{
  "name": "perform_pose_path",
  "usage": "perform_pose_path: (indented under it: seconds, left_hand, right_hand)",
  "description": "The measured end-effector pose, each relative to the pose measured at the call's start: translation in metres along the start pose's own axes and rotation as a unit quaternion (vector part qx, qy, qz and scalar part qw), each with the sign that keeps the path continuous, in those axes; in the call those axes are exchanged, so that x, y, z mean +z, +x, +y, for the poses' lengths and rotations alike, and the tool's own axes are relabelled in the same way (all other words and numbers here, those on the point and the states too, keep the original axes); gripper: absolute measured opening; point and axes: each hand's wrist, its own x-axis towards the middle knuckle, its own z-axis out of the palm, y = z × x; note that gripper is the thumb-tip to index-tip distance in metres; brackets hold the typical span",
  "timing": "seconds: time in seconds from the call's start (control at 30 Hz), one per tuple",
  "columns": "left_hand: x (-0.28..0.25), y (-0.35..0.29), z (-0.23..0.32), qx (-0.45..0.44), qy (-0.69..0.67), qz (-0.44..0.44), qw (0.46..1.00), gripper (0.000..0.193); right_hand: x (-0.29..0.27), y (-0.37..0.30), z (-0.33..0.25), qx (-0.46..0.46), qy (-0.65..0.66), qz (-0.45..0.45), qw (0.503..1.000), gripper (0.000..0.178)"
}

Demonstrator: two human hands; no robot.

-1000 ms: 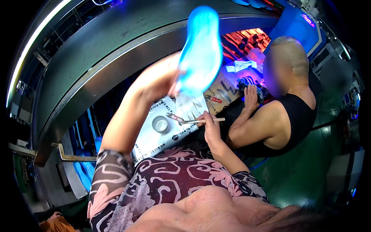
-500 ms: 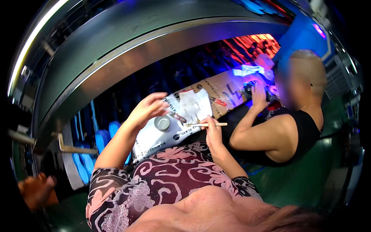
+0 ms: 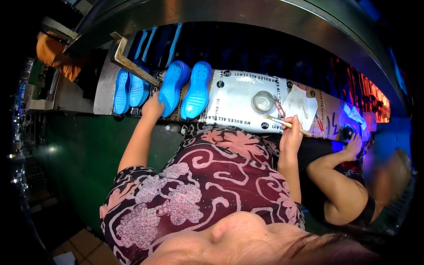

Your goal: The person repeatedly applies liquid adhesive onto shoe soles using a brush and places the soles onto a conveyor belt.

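Four-hole-dotted blue shoe soles stand in a row at the left of the work surface. My left hand point(image 3: 153, 107) is closed at the near left edge of one blue shoe sole point(image 3: 174, 88), its fingers partly hidden. Just right of it lies another blue sole point(image 3: 197, 90), and two more, a blue sole point(image 3: 139, 90) and a blue sole point(image 3: 122, 91), are on the left. In my right hand point(image 3: 291, 132) is a thin brush point(image 3: 276, 119) with a pale wooden handle, held between thumb and fingers. Its tip points left, near a round glass jar point(image 3: 263, 101).
White printed sheeting point(image 3: 234, 99) lies under the jar. Red-handled snips point(image 3: 279, 106) and a pale cloth point(image 3: 300, 104) are beside it. A metal bracket point(image 3: 137, 70) juts over the left soles. Overhead runs a metal beam point(image 3: 238, 11). A co-worker's arm point(image 3: 329, 168) works at right.
The view has swung left. My left hand has gone from above the sheeting near the jar to the blue soles. My right hand still holds the brush.
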Motion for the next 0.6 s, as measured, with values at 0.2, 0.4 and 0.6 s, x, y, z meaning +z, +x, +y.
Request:
perform_pose_path:
  seconds: [0.2,0.4,0.6]
  left_hand:
    - [-0.003,0.008,0.0,-0.053,0.011,0.03,0.998,0.025]
    - [0.006,0.001,-0.011,0.0,-0.07,0.057,0.996,0.023]
    - [-0.01,-0.008,-0.001,-0.046,-0.104,0.002,0.994,0.031]
  right_hand:
    - [-0.002,-0.004,0.005,0.001,-0.018,0.002,1.0,0.03]
    - [0.008,-0.008,0.004,0.015,-0.023,-0.008,1.0,0.029]
    - [0.009,-0.008,-0.003,0.013,-0.029,-0.01,0.999,0.029]
